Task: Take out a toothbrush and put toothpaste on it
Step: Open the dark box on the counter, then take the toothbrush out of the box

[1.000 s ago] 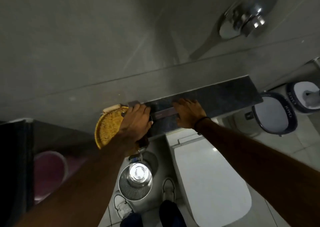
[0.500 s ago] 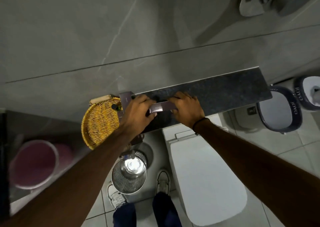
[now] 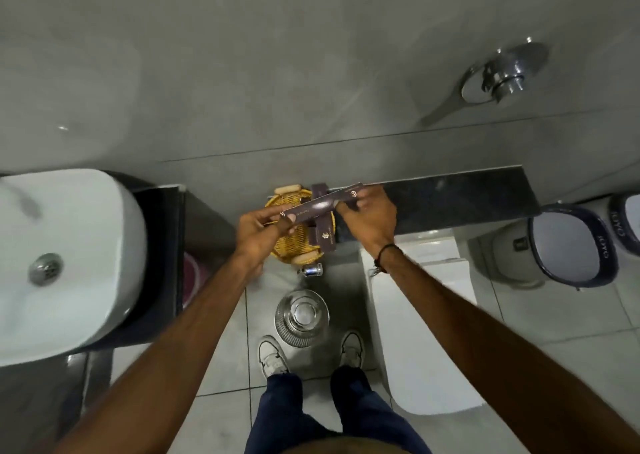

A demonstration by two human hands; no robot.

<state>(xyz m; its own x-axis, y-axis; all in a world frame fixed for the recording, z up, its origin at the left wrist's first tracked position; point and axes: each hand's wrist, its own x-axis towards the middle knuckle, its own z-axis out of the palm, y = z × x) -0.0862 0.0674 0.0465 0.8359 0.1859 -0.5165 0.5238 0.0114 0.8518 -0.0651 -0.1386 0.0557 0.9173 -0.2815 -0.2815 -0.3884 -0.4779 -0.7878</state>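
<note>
A long, slim dark-brown box point(image 3: 320, 206) with a gold emblem is held level over a yellow wicker tray point(image 3: 294, 242). My left hand point(image 3: 261, 230) pinches its left end. Its right end sits between the fingers of my right hand point(image 3: 370, 216). A second brown box point(image 3: 323, 235) of the same kind lies across the tray's right side. No bare toothbrush or toothpaste tube shows; the contents of the boxes are hidden.
The tray rests at the left end of a dark stone ledge point(image 3: 450, 193) against the grey tiled wall. A white toilet lid point(image 3: 415, 332) lies below the ledge, a steel bin point(image 3: 301, 316) stands by my feet, and a white washbasin point(image 3: 59, 263) is at the left.
Both hands have lifted the slim box off the ledge and brought it over the wicker tray. The camera has tilted down and left, bringing the washbasin into view.
</note>
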